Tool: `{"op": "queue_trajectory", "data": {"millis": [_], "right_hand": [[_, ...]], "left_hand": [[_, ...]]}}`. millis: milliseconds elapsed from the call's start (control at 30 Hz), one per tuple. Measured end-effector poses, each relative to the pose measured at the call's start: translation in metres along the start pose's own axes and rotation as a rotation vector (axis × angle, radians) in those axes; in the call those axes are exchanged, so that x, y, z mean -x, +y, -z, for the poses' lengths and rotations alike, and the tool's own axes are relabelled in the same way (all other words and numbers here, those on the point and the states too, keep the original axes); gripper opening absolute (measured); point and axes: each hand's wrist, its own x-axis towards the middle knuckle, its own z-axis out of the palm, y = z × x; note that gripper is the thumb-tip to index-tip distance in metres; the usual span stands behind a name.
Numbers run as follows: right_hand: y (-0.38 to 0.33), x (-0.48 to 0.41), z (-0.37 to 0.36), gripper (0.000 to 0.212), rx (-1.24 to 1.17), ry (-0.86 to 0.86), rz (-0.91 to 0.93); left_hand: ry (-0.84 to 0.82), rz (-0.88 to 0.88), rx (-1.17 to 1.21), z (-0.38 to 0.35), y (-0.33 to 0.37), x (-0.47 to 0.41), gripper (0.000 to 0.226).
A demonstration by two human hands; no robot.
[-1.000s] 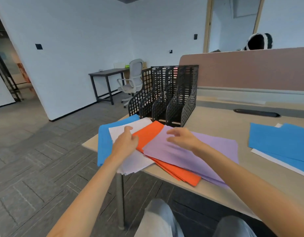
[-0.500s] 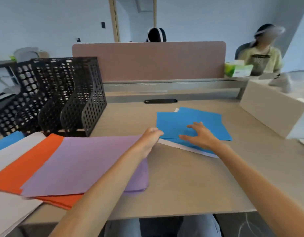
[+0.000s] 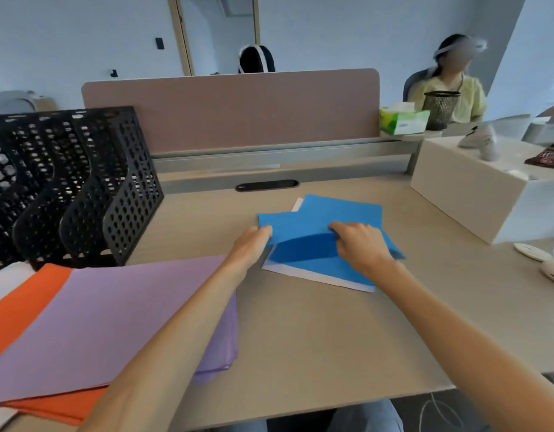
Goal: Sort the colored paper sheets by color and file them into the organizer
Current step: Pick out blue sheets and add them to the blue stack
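Head view: since half a second ago both hands have gone from resting on the blue pile (image 3: 338,210) to taking hold of it, and the near edge of the top blue sheet (image 3: 300,229) now stands off the one beneath, with shadow under it. The left hand (image 3: 250,247) pinches that sheet at its near-left corner. The right hand (image 3: 360,247) has its fingers curled over the raised edge, gripping it.

The pile lies mid-desk, well right of the black organizer (image 3: 82,188), fanned rather than squared, with a white sheet (image 3: 300,271) showing under it.

The step appears to be sorting, lifting blue off the mixed pile. Next, the sheet likely needs carrying left past the purple stack (image 3: 113,322) and orange sheets (image 3: 26,304).

Its long axis runs roughly left to right, skewed slightly, so filing would call for turning it upright.
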Motion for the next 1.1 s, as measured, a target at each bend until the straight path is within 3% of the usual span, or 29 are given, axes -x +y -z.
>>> {"op": "queue_trajectory", "data": {"millis": [100,233,400,467,567,667,800,867,967,1100], "right_hand": [[0.031,0.000,-0.006,0.044,-0.184,0.076,-0.036],[0.060,-0.001,-0.008,0.056,-0.372,-0.085,-0.304],[0.073,-0.006,-0.008,0.030,-0.689,0.071,-0.595],[0.074,-0.012,0.000,0.039,-0.733,0.105,-0.737],[0.071,-0.021,0.009,0.042,-0.779,-0.012,-0.770],[0.064,-0.024,0.013,0.060,-0.762,-0.150,-0.752],[0.063,-0.026,0.015,0.072,-0.913,-0.093,-0.800],[0.059,-0.025,0.018,0.067,-1.025,-0.079,-0.841],[0.057,-0.018,0.013,0.057,-0.929,-0.057,-0.883],[0.058,-0.008,0.010,0.013,-0.712,-0.041,-0.788]], "left_hand": [[0.029,0.017,-0.087,0.005,-0.002,-0.006,0.050],[0.131,0.036,-0.233,0.006,0.002,-0.016,0.048],[-0.030,-0.094,-0.652,-0.012,0.004,-0.037,0.062],[-0.062,-0.124,-0.669,-0.020,0.009,-0.044,0.067],[-0.106,-0.100,-0.564,-0.030,0.014,-0.055,0.062],[-0.089,-0.080,-0.596,-0.042,0.015,-0.059,0.063],[-0.050,-0.042,-0.655,-0.050,0.018,-0.058,0.064],[-0.041,-0.022,-0.642,-0.051,0.021,-0.054,0.067],[-0.076,-0.009,-0.571,-0.051,0.024,-0.049,0.065],[-0.110,0.011,-0.400,-0.050,0.020,-0.045,0.046]]}}
